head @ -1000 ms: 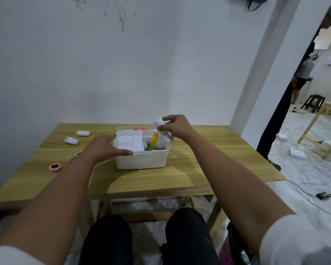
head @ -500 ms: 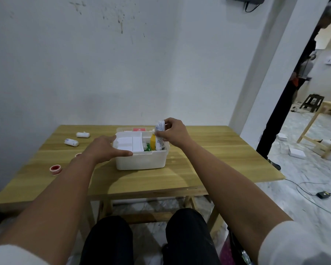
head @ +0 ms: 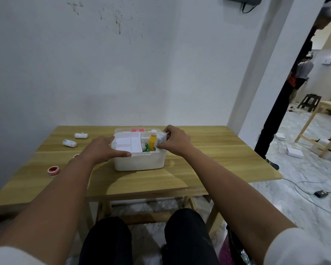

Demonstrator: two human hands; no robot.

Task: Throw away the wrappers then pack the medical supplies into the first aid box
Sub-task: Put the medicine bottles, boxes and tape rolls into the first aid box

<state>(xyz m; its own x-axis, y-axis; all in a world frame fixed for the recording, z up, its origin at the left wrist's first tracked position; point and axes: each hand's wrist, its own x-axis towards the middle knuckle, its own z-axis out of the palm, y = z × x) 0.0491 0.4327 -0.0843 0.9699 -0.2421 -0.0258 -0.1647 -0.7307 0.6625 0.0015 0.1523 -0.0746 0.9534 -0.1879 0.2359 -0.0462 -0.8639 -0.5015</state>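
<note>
A white first aid box (head: 139, 162) stands open in the middle of the wooden table (head: 208, 169). Inside are white packets, a green item and a yellow bottle (head: 152, 142). My right hand (head: 177, 140) grips a white bandage roll (head: 161, 139) and holds it upright inside the box's right end, beside the bottle. My left hand (head: 101, 150) rests on the box's left rim, thumb along the front edge. Two more bandage rolls (head: 81, 135) (head: 69, 143) and a red tape roll (head: 54, 170) lie on the table's left side.
The box lid (head: 138, 129) with a red label lies behind the box. A second tape roll (head: 76, 155) peeks out by my left wrist. People stand in the doorway at right; cables and another table are on the floor there.
My right hand has lowered the bandage roll from above the box down into its right end. My left hand has stayed on the box's left rim.
</note>
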